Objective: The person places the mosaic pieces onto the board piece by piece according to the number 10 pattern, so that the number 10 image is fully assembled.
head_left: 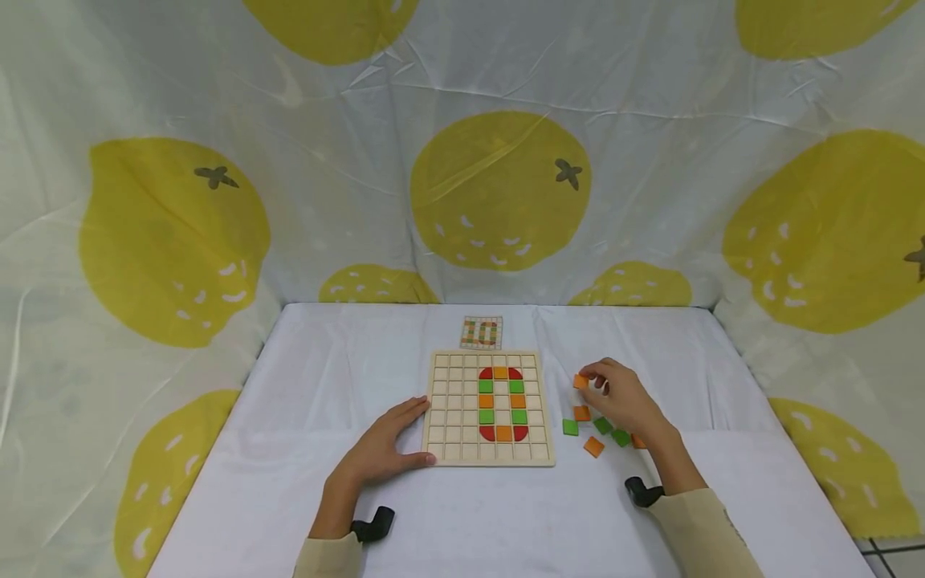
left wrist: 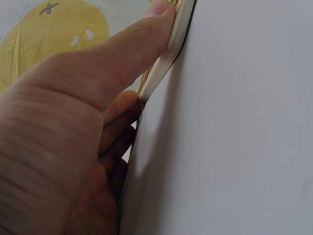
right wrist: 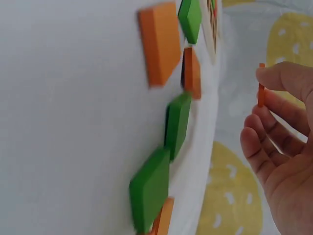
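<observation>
Behind the board (head_left: 488, 408), card (head_left: 481, 332) reading "10"

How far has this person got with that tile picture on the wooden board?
Roughly half, judging by the pattern card, which shows "10". The "0" already stands on the grid board in red, orange and green tiles. The right hand pinches an orange tile while the left hand steadies the board's edge. The columns left of the "0" are bare, so the "1" seems still to come; loose tiles wait beside the board.
</observation>
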### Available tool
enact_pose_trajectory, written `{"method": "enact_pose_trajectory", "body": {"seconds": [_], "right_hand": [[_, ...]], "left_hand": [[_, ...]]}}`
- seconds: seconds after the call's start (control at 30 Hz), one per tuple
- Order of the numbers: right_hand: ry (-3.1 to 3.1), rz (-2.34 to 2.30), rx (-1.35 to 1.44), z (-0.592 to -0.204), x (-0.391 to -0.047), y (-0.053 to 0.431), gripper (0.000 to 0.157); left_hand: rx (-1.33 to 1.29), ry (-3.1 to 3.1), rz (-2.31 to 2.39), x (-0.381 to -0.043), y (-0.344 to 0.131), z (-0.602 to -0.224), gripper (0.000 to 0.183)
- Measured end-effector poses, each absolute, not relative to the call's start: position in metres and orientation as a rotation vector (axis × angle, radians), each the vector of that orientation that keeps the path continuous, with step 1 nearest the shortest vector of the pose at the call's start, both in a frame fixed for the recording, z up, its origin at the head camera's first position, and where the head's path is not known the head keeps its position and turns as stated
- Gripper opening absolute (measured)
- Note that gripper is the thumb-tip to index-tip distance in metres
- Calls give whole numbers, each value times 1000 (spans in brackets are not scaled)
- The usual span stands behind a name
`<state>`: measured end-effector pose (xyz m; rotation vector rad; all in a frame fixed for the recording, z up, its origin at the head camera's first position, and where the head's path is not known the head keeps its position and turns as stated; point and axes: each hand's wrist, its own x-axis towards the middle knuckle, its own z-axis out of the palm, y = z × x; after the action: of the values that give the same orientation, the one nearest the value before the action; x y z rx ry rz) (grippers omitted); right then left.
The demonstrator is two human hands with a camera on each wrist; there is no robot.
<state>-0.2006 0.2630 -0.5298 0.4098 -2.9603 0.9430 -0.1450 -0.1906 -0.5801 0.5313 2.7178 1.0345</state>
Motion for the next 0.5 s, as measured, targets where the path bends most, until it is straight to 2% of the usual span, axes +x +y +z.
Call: {"method": "enact_pose_trajectory", "body": {"seconds": [0.5], "right_hand": [[-2919,1104,741,-533,-237,146,26]], "left_hand": [[522,2714,1033,-144,-191,-580,97]]}}
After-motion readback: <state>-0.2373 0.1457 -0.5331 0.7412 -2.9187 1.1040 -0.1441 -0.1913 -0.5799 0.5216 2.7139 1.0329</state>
